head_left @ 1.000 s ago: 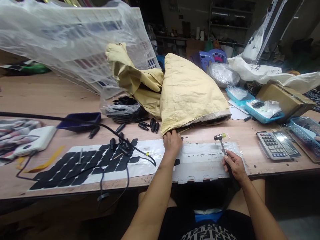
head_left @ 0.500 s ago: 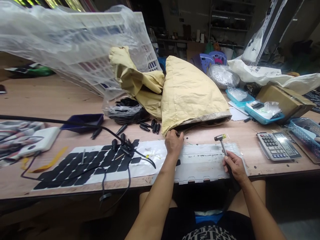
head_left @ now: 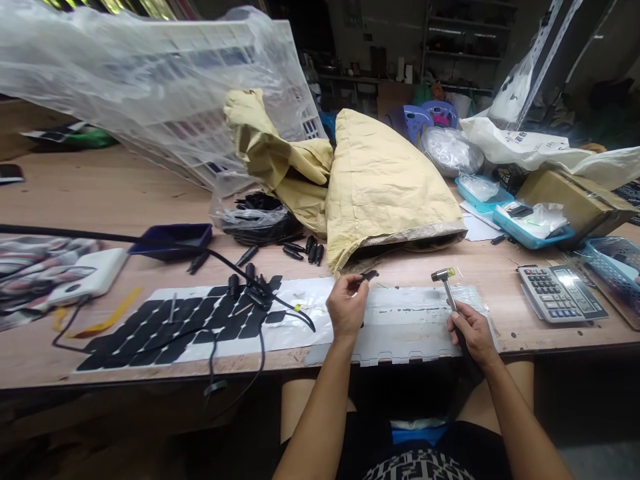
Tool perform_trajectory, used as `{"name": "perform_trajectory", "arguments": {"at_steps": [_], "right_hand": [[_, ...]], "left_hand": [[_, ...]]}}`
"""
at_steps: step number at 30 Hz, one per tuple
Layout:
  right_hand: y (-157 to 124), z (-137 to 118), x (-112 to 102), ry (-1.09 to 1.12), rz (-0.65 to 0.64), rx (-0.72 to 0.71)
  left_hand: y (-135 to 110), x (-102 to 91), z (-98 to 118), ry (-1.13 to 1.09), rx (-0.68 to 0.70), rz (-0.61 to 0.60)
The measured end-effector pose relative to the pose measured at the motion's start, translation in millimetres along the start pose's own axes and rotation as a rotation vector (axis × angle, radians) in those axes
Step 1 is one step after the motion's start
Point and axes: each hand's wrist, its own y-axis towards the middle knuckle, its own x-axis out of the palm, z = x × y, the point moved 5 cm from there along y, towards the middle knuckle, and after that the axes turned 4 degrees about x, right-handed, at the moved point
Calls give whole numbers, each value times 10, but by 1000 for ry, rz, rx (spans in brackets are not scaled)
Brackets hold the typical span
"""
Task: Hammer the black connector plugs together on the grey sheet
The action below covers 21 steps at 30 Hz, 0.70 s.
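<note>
Below centre, the left hand [head_left: 346, 308] pinches a black part [head_left: 371, 274] that a loose hold could drop; the right hand [head_left: 473, 332] grips a hammer [head_left: 451, 296].

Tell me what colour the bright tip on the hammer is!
The hammer has a yellow tip, seen best in the head view.

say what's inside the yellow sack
At the open mouth of the yellow sack, only darkness shows; any contents farther in are covered. The left hand holds a small black piece outside.
</note>
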Motion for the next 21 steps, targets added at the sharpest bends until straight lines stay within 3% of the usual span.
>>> {"name": "perform_trajectory", "arguments": {"at_steps": [4, 8, 11, 16, 21], "right_hand": [[0, -8, -3, -15, 13, -4], [7, 1, -3, -11, 11, -14], [9, -1, 6, -6, 1, -17], [-4, -23, 19, -9, -6, -22], [-29, -3, 19, -44, 7, -1]], "left_hand": [[-223, 404, 119, -289, -77, -422], [-350, 713, 140, -167, -99, -686], [-351, 802, 160, -4, -19, -778], [-335, 914, 232, 251, 256, -821], [-315, 995, 170, 266, 246, -797]]}}
